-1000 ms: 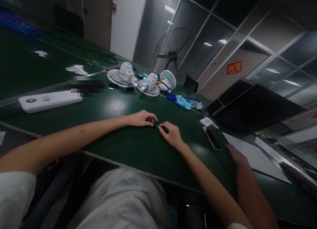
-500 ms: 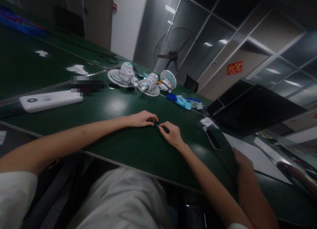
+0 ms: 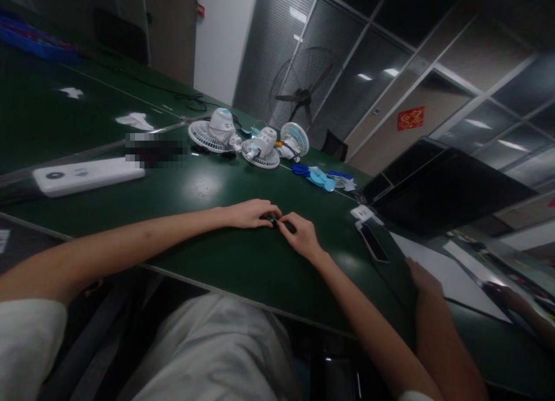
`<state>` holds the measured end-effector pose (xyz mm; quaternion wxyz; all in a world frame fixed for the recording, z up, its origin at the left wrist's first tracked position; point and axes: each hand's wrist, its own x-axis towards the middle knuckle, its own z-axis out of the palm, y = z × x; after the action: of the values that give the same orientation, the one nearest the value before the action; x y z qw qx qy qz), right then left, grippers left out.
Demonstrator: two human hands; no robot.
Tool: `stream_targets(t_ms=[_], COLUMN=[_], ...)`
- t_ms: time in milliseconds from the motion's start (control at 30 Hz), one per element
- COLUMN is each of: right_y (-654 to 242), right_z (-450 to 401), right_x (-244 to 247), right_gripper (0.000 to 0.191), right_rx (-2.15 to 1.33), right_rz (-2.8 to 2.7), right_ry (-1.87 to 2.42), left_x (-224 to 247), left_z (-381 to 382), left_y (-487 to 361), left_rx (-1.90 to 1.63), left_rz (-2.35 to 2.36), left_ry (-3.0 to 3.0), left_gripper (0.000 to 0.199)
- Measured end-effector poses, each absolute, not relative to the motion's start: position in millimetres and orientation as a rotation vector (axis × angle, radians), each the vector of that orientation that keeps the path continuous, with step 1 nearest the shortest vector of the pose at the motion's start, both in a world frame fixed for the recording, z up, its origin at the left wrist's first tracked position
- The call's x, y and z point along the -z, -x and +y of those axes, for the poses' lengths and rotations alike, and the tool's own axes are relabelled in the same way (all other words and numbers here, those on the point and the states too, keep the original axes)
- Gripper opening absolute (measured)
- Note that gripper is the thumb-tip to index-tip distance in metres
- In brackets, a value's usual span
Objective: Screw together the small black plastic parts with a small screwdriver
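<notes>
Over the dark green table, my two hands meet at the fingertips. My left hand is closed in a pinch around a small dark green piece, too small to name and partly covered by my fingers. Close against it on the right, my right hand pinches with thumb and forefinger. What lies between those fingers is too small to make out.
Several white fan heads stand at the back, with blue fan blades beside them. To the left lies a long white device. A phone, a monitor and another person's hand on white paper are at right.
My left hand has shifted slightly right and down, bringing its fingertips closer to my right hand. The gap with the thin piece between them has closed. My right hand stays in place.
</notes>
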<state>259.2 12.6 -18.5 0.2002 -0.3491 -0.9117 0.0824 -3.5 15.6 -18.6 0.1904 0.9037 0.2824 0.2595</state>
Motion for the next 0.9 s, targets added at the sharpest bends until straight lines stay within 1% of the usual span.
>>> stream_targets(t_ms=[267, 600, 900], right_y=[-258.8, -259.5, -260.4], right_z=[14.3, 10.0, 10.9], right_x=[18.9, 14.6, 17.5], right_gripper=[0.026, 0.025, 0.025], right_rx=[-0.230, -0.235, -0.202], right_rz=[-2.536, -2.516, -2.555], right_ry=[0.997, 0.965, 0.974], left_x=[17.2, 27.2, 22.5], left_z=[16.2, 29.2, 26.2], left_y=[4.5, 7.2, 6.8], left_rx=[-0.723, -0.729, -0.703], left_rz=[0.884, 0.954, 0.824], left_ry=[-2.603, -2.658, -2.674], left_gripper=[0.043, 0.032, 0.027])
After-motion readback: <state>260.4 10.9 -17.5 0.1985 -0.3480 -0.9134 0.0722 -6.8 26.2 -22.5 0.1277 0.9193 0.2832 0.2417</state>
